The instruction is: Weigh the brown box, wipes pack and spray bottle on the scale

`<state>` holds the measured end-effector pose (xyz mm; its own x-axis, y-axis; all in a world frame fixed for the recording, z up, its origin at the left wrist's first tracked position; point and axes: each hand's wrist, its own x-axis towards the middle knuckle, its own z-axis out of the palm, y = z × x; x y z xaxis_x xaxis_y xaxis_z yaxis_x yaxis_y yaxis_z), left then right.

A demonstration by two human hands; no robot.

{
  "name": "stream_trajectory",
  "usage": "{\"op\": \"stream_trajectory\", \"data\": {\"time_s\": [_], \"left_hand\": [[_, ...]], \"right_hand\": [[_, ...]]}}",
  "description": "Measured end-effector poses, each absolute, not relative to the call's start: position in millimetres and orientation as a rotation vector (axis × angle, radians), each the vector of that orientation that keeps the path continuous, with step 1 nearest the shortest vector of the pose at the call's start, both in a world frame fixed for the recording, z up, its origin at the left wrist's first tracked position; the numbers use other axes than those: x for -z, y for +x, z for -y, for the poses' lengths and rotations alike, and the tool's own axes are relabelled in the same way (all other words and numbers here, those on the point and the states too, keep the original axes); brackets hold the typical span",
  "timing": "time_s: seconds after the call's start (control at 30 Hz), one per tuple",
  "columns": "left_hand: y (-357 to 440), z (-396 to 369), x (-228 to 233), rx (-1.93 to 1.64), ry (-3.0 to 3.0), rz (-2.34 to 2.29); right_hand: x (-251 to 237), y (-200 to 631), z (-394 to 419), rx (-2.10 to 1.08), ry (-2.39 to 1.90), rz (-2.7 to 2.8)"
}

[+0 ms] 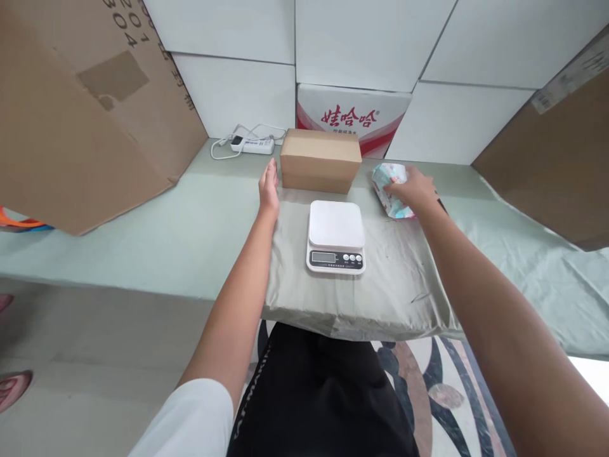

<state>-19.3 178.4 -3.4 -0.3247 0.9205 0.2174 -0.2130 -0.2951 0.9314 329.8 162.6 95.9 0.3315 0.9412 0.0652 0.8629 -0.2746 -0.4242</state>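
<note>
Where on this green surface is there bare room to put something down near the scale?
Bare patches: the green surface between the big tilted carton and the left hand, and the grey pad right of the scale. Crowded: the back, where the small brown box, power strip and the right hand on a printed packet sit.

Both forearms are bare from the elbow down, and neither the left hand (269, 188) nor the right hand (413, 189) wears a glove, ring or watch. A short white sleeve (190, 419) covers the left upper arm at the lower edge of the view, plain and without print. Black shorts (323, 393) cover the lap; small pale lettering runs along the seam on their left side, too small to read
</note>
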Motion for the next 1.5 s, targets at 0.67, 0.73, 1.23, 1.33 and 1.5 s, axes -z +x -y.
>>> {"op": "stream_trajectory", "data": {"time_s": [0.67, 0.73, 1.23, 1.33, 1.5], "left_hand": [[-22, -190, 13, -1.761, 1.021, -1.065], [-21, -190, 12, -1.753, 1.024, -1.064], [-12, -177, -5, -1.670, 1.125, -1.029], [-4, -147, -22, -1.698, 1.262, -0.989], [9, -60, -27, -1.744, 1.345, -0.922]], "right_hand": [[-73, 303, -187, 0.066, -2.072, 1.812], [-66, 294, -196, 0.000, -1.731, 1.899], [-44, 253, -201, -0.831, -1.048, 1.624], [-65, 268, -162, -0.617, -1.001, 1.670], [-61, 290, -74, -0.472, -1.148, 1.626]]}}
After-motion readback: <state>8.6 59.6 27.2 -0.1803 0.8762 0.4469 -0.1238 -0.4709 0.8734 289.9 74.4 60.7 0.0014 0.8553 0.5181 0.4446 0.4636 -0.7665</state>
